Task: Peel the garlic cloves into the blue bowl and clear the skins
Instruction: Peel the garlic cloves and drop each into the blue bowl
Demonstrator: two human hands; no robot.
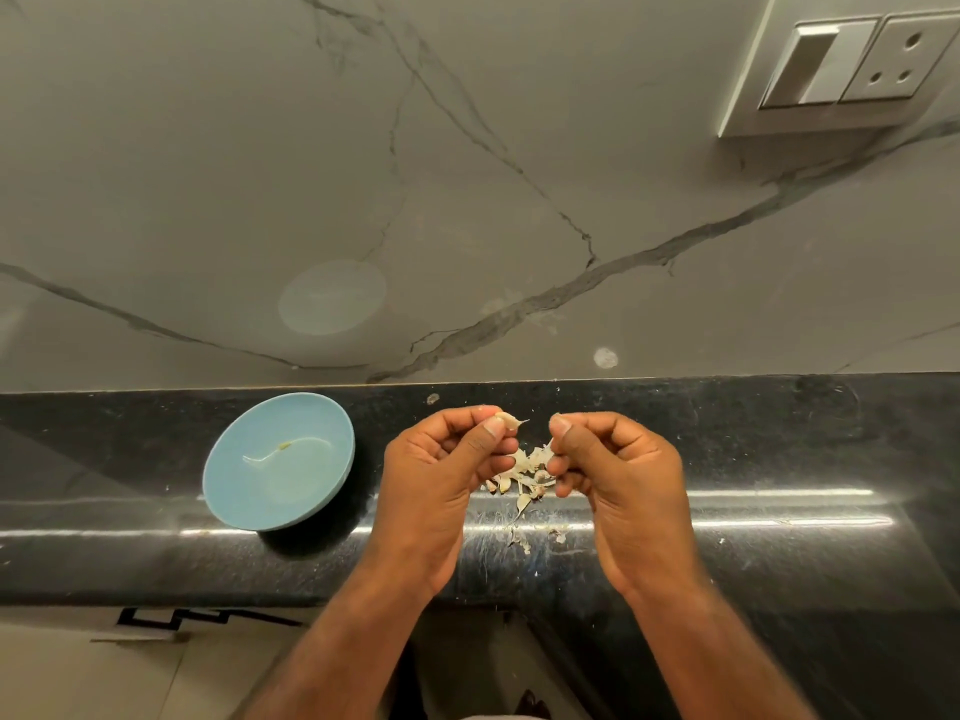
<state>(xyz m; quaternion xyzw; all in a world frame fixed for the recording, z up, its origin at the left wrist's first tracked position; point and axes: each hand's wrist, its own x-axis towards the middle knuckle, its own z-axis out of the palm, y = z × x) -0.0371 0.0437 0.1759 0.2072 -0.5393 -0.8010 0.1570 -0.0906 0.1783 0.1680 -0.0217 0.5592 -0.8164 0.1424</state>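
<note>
Firmly we pinched a garlic clove point(508, 421) in our left hand point(441, 475), while our right hand point(623, 459) pinched a strip of skin point(544, 452). Loose skins point(519, 483) lay on the counter point(753, 459) below, with the blue bowl point(291, 491) at left.

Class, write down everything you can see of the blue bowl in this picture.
The blue bowl is round, shallow, pale blue and smooth, perhaps glazed. It sits upright on the black counter, close to the wall, left of the left hand; no hand touches it. Inside lies only a thin pale strand with a yellowish speck.
</note>
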